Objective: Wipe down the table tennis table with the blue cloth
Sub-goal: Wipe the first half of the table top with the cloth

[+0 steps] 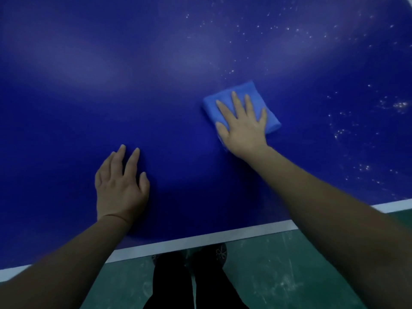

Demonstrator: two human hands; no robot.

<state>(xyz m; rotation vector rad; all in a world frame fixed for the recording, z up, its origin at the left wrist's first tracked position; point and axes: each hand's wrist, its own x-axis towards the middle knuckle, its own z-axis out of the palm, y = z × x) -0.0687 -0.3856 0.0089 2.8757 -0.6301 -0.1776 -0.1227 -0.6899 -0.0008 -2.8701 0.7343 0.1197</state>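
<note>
R hand (244, 124), fingers spread flat, presses the folded blue cloth (268, 112) on the table (89, 85) mid-right, L hand (120, 184) open & braced nearby — best to keep the palm flat w/ even pressure & sweep rightward thru the white specks (399, 105).

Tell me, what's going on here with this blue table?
A person is wiping a table tennis table with a folded blue cloth. The right hand presses flat on the cloth, while the left hand rests flat on the bare surface nearby. White specks dot the table right of the cloth, so that part looks not yet wiped.
</note>
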